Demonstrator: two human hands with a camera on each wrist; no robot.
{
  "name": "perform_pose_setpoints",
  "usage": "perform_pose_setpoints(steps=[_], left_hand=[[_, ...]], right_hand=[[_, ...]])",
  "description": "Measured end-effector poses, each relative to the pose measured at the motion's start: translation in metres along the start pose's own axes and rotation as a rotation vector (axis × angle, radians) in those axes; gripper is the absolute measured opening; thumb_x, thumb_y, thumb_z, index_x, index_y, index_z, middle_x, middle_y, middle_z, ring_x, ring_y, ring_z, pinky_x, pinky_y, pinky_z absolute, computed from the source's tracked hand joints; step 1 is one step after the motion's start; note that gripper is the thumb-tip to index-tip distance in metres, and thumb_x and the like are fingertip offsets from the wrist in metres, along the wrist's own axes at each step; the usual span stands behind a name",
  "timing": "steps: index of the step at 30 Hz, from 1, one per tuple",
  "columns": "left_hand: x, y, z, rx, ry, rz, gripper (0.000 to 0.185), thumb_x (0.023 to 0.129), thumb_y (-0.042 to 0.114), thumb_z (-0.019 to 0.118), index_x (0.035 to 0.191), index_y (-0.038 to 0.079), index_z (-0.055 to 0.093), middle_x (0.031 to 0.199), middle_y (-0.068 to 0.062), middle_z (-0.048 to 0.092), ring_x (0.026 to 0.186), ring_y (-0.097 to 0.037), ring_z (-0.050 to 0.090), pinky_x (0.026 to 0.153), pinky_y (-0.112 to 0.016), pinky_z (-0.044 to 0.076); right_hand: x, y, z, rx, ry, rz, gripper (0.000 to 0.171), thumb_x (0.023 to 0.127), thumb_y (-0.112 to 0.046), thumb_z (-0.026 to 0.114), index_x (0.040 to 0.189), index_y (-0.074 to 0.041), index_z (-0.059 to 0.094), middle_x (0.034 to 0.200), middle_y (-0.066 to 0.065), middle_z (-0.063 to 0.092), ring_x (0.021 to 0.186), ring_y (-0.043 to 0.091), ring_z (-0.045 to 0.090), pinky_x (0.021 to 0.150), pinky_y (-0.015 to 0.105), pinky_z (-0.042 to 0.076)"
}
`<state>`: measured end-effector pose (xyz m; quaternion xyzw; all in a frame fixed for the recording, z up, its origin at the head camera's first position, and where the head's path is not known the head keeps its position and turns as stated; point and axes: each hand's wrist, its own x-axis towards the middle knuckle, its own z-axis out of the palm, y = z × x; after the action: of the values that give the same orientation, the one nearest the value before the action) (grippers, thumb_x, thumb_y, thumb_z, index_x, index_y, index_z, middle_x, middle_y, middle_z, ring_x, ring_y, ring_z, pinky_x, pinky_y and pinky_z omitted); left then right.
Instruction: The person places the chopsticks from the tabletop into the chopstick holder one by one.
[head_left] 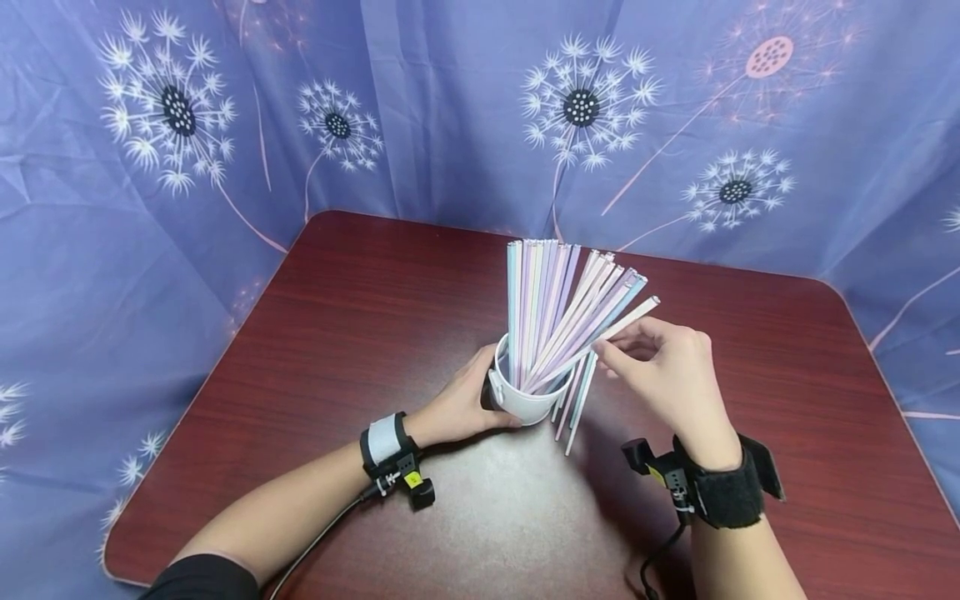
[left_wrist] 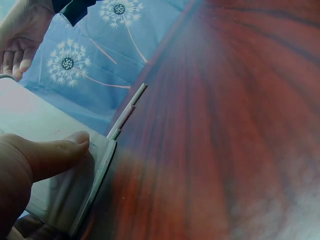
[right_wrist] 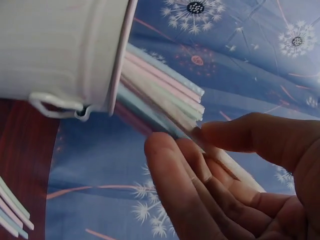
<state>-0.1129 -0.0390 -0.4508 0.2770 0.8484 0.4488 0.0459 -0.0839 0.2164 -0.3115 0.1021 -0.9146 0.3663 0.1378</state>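
Observation:
A small white metal bucket [head_left: 527, 408] stands on the table, filled with a fanned bundle of pastel straws [head_left: 543, 292] in blue, pink, lilac and cream. My left hand [head_left: 463, 402] grips the bucket from its left side; in the left wrist view the thumb [left_wrist: 57, 155] presses on the wall. With thumb and fingertips, my right hand [head_left: 678, 379] pinches a whitish straw [head_left: 634, 317] near its upper part, its lower end still among the others in the bucket. More loose straws [head_left: 577, 408] lie on the table just right of the bucket.
The dark red wooden table [head_left: 360, 283] has rounded corners. Behind it hangs a blue curtain [head_left: 465, 108] printed with dandelions. Each wrist wears a strapped camera with a cable. A wire handle loop [right_wrist: 57, 102] sticks out from the bucket's side.

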Motion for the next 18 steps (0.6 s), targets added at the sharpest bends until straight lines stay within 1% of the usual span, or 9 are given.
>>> perform_pose_setpoints(steps=[5,9,12,14,16,18], left_hand=[[0.0,-0.001,0.001,0.005,-0.003,-0.009,0.111,0.068,0.04,0.088,0.154,0.028,0.019,0.146,0.004,0.039,0.133,-0.011,0.038,0.112,-0.036,0.032],[0.0,-0.001,0.001,-0.002,0.0,-0.002,0.112,0.068,0.039,0.088,0.154,0.028,0.019,0.147,0.003,0.039,0.134,-0.012,0.038,0.112,-0.036,0.032],[0.0,-0.002,0.001,-0.006,0.0,-0.002,0.112,0.068,0.038,0.088,0.154,0.028,0.018,0.146,0.003,0.039,0.134,-0.012,0.038,0.112,-0.037,0.033],[0.0,-0.002,0.001,-0.006,-0.001,-0.006,0.112,0.068,0.038,0.088,0.154,0.029,0.018,0.146,0.004,0.039,0.134,-0.012,0.038,0.112,-0.037,0.033],[0.0,-0.002,0.001,-0.007,-0.003,-0.009,0.112,0.068,0.038,0.088,0.154,0.029,0.017,0.146,0.004,0.039,0.134,-0.011,0.038,0.112,-0.037,0.033],[0.0,-0.001,0.001,-0.005,-0.004,-0.011,0.112,0.068,0.038,0.088,0.154,0.029,0.017,0.146,0.004,0.039,0.134,-0.011,0.038,0.112,-0.037,0.033]], right_hand=[[0.001,0.003,-0.003,-0.015,-0.022,0.008,0.014,0.085,-0.032,0.076,0.083,-0.018,0.072,0.065,-0.007,0.07,0.056,0.001,0.065,0.056,0.016,0.047],[0.002,0.007,-0.007,-0.049,-0.04,-0.003,0.015,0.082,-0.032,0.079,0.084,-0.019,0.073,0.066,-0.008,0.069,0.059,0.002,0.065,0.054,0.017,0.046],[0.003,0.01,-0.01,-0.09,-0.056,-0.016,0.012,0.079,-0.025,0.082,0.085,-0.019,0.073,0.07,-0.007,0.071,0.062,0.003,0.066,0.054,0.017,0.046],[0.004,0.013,-0.011,-0.127,-0.049,-0.034,0.012,0.077,-0.018,0.081,0.086,-0.018,0.074,0.074,-0.006,0.072,0.064,0.005,0.067,0.056,0.017,0.046],[0.005,0.016,-0.011,-0.145,-0.046,-0.038,0.014,0.076,-0.013,0.081,0.088,-0.016,0.074,0.074,-0.004,0.072,0.063,0.008,0.067,0.055,0.018,0.046],[0.006,0.019,-0.01,-0.156,-0.026,-0.039,0.014,0.075,-0.012,0.081,0.088,-0.014,0.074,0.072,-0.003,0.071,0.061,0.008,0.065,0.056,0.018,0.045]])
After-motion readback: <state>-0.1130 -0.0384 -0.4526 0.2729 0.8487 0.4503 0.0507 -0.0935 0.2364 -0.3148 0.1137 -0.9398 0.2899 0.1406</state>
